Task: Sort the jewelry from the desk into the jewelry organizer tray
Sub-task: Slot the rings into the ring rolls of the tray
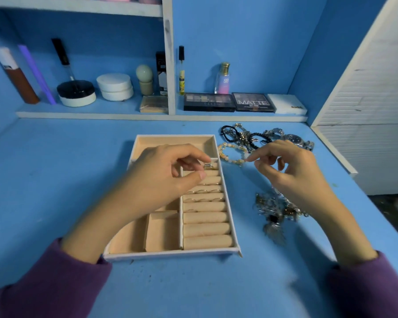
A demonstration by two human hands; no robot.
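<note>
The step in hand is seating a ring. The left hand (168, 175) is over the tray (170, 253), thumb and fingers pinched on a ring (208, 166) at the far end of the rolls (206, 228), which run along the tray's right edge. Whether the ring already touches a roll I cannot tell. A few thin rings (202, 192) already sit in slots about midway down; the near rolls and the open compartments along the tray's left side look bare where the hand does not hide them.

The right hand (292, 173) is over the surface just right of the tray, fingers loosely curled. Nothing shows in them, and the forefinger points at a beaded bracelet (230, 155) by the tray's far right corner. Beyond it, toward the desk's (193, 285) far right corner, lie black bands (236, 134) and a watch (294, 138). A tangled pile (274, 212) of metal pieces lies nearer, partly under the right wrist.

The task looks early, since most pieces are outside the tray. Next, the ring probably needs pressing down into a gap between two rolls until it stands by itself, then a gentle release. After that the bracelet seems the likely pick, for an open compartment.

Palettes (253, 102) and bottles stand on the shelf (101, 114) along the far edge.
</note>
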